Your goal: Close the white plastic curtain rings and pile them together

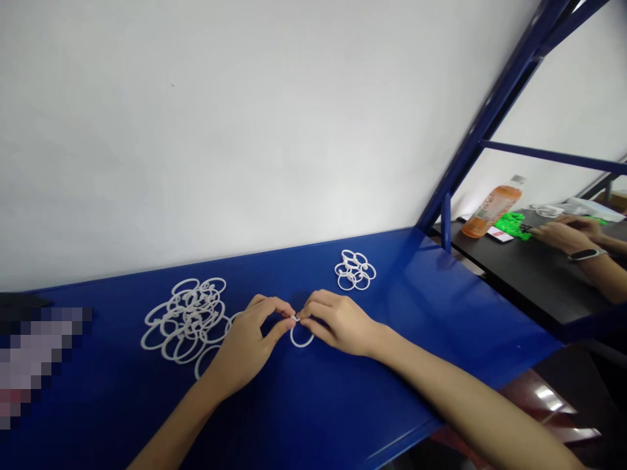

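A thin white plastic ring (302,338) sits on the glossy blue metal tabletop (343,405), and everything else is placed here relative to it. Both of the person's hands meet at the top of this ring. The left hand (247,349) comes in from the ring's left side and pinches its upper edge between thumb and forefinger. The right hand (337,323) comes in from the ring's right side and pinches the same spot with its fingertips, so the two grips touch each other there. The lower arc of the ring hangs free between the hands, lying on or just above the tabletop; which of the two cannot be told.

To the left of the ring, beyond the left hand, lies a loose heap of white plastic rings (189,320), tangled and overlapping, with one or two strays just beside the left wrist. Behind the ring and a little to its right, nearer the plain white wall (220,130), lies a small cluster of joined white rings (355,269), well apart from the hands.

Far to the right of the ring, past a blue metal frame post (494,111), stands a separate dark table (529,274). On it lies an orange drink bottle (491,210) beside some bright green plastic pieces (512,225). Another person's hand (563,236), wearing a wristband, rests there.
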The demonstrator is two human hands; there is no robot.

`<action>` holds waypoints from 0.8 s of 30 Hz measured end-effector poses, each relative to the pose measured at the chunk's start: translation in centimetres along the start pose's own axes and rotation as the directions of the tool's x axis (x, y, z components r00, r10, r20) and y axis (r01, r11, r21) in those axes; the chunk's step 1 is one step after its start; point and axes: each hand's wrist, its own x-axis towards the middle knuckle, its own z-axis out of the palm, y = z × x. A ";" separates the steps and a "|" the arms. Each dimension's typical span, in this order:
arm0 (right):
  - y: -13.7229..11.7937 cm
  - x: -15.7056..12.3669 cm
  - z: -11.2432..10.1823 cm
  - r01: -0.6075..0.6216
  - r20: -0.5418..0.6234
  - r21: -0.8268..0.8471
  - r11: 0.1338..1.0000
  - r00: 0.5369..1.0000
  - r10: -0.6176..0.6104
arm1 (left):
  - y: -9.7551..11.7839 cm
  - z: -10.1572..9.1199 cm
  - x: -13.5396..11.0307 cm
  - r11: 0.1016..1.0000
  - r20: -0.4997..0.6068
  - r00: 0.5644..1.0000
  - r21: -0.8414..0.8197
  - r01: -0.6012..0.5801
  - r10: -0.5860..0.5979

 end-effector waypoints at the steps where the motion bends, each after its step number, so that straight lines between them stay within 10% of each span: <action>1: 0.3 0.0 -0.1 -0.030 -0.022 -0.003 1.000 0.999 0.030 | -0.3 -0.1 0.0 0.999 -0.015 1.000 0.030 -0.025 0.025; 4: 2.3 0.1 -0.6 -0.226 -0.178 -0.033 0.974 0.960 0.217 | -1.4 -0.9 0.1 0.979 -0.025 0.996 0.185 -0.083 0.089; 8: 5.7 -0.1 -2.1 -0.565 -0.393 -0.066 0.822 0.772 0.499 | -2.9 -2.1 0.0 0.919 0.088 0.993 0.382 -0.102 0.074; 11: 7.2 -0.2 -2.7 -0.653 -0.437 -0.129 0.746 0.713 0.548 | -3.6 -2.6 -0.2 0.897 0.142 0.989 0.430 -0.100 0.042; 20: 7.3 -0.4 -2.4 -0.679 -0.469 -0.211 0.703 0.701 0.537 | -4.2 -2.7 0.5 0.927 0.138 0.990 0.371 -0.063 0.012; 24: 6.0 -0.1 -2.7 -0.590 -0.462 -0.232 0.773 0.767 0.446 | -3.4 -2.6 0.7 0.967 0.039 0.998 0.248 -0.066 0.059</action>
